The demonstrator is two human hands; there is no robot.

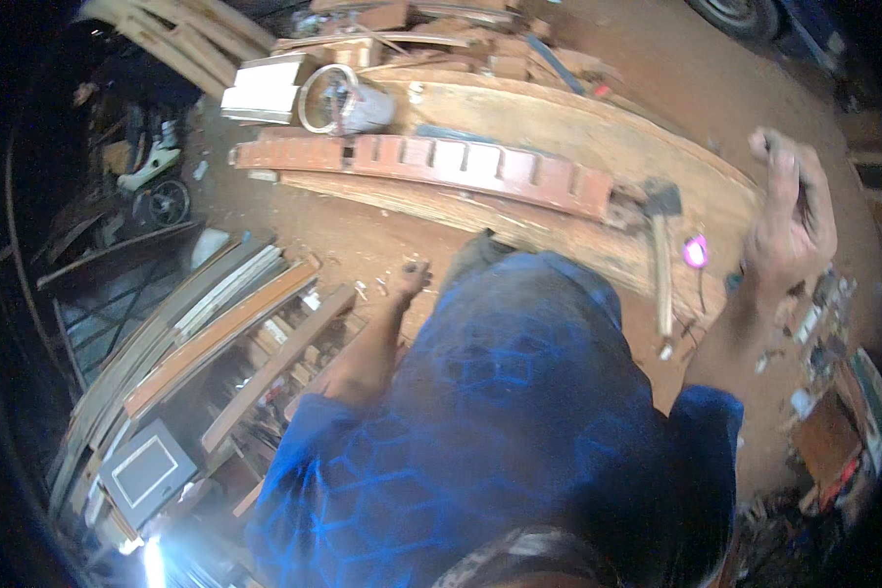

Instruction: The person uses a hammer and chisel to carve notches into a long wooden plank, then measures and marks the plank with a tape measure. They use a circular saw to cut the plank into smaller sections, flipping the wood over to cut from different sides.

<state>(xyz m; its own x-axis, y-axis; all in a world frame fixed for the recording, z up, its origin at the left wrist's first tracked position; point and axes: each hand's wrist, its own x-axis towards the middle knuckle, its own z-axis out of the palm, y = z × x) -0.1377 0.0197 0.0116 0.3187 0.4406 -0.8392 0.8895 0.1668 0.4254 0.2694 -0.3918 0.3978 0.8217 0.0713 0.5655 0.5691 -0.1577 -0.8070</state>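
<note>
A long reddish-brown wooden piece (pixel 470 165) with a row of slots along its face lies across a broad wooden board (pixel 578 122) in front of me. My right hand (pixel 792 216) is raised at the right, its fingers bent and drawn together; whatever may be in them is hidden. Left of it, a hammer (pixel 661 269) with a dark head and pale handle rests against the boards, beside a small bright pink object (pixel 696 252). Low by my left leg hangs my left hand (pixel 409 279), apart from the slotted piece, with curled fingers; I cannot make out anything inside.
A whitish bucket (pixel 367 110) lies tipped beside a white box (pixel 263 88) behind the slotted piece. Long planks (pixel 220 338) and a grey framed panel (pixel 148 470) are stacked at the left. Scrap (pixel 833 431) litters the right side. A vehicle wheel (pixel 740 14) stands far right.
</note>
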